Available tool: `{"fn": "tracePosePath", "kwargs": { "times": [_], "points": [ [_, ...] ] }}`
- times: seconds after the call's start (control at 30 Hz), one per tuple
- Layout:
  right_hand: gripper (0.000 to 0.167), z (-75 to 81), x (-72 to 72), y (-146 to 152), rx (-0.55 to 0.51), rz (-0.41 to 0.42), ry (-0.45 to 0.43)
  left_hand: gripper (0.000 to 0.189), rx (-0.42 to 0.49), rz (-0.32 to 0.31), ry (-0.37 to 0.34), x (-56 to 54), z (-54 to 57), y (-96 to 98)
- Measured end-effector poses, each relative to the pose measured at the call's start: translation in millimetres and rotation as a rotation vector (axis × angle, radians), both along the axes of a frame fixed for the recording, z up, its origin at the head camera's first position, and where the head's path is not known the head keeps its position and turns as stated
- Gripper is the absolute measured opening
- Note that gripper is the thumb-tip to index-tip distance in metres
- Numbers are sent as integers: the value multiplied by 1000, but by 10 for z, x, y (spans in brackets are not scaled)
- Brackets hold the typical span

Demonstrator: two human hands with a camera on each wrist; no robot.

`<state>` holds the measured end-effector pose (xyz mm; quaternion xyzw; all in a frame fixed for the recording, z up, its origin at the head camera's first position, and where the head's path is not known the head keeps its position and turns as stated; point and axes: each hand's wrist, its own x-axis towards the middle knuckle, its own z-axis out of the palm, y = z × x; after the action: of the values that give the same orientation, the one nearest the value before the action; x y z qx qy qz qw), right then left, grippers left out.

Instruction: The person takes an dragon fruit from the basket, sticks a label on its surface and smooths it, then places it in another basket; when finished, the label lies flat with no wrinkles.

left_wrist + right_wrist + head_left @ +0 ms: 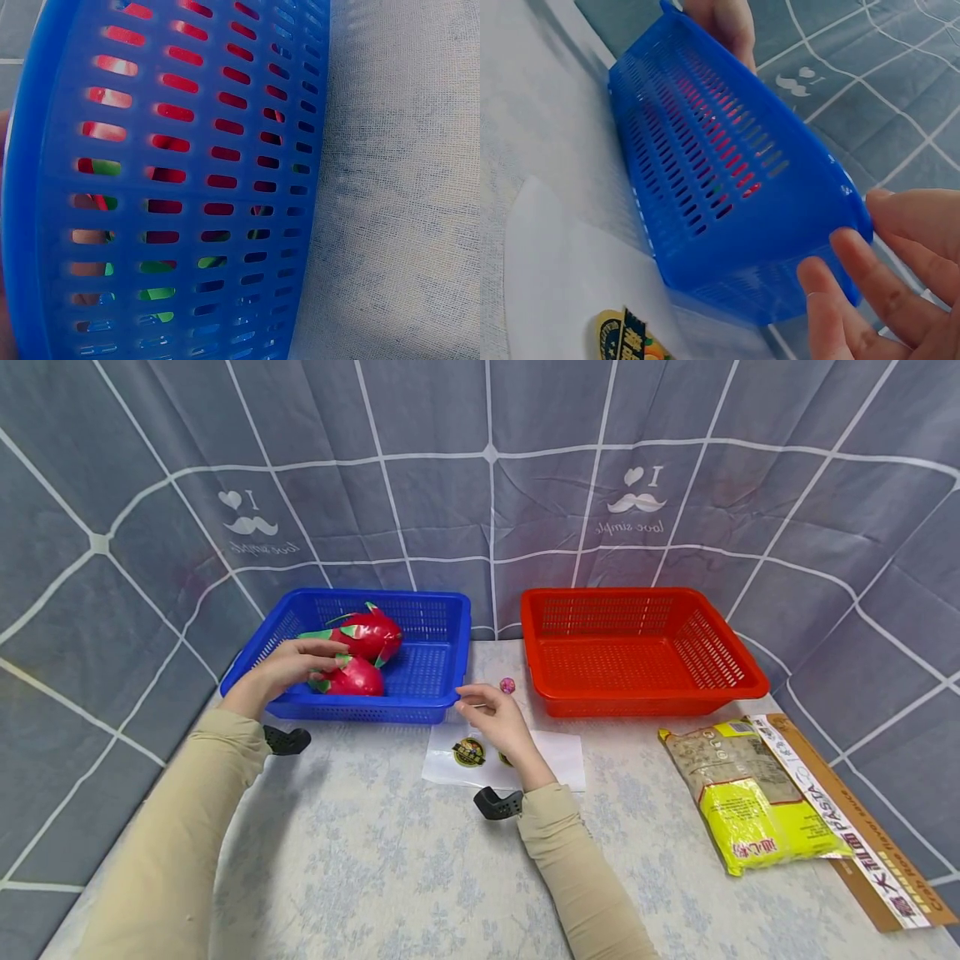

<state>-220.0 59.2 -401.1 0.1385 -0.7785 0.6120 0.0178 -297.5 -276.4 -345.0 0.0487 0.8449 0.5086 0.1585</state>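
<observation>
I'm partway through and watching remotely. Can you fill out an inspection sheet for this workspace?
Surface: pale floral tablecloth.
Job's things: near dragon fruit and far dragon fruit, both in the blue basket.
Clutter: red basket; yellow bag beside a PASTA package; white sheet; small pink ball.
Left hand: inside the blue basket at the near dragon fruit; grip unclear.
Right hand: pinches the blue basket's near right corner.
Cables: nothing seen.
Surroundings: grey-blue curtain with white grid lines, behind and at both sides.
</observation>
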Motion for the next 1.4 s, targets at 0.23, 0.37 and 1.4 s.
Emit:
{"fn": "tracePosePath", "kwargs": {
  "times": [0.23,0.37,1.4],
  "points": [
    [27,-27,0,-51,-49,-15,11,51,3,34,19,19,4,45],
    [26,126,109,-77,-64,-18,34,50,12,60,45,23,-3,68],
    [25,-70,-18,-118,-133,-26,-20,47,319,276,162,93,234,266]
  ]
}}
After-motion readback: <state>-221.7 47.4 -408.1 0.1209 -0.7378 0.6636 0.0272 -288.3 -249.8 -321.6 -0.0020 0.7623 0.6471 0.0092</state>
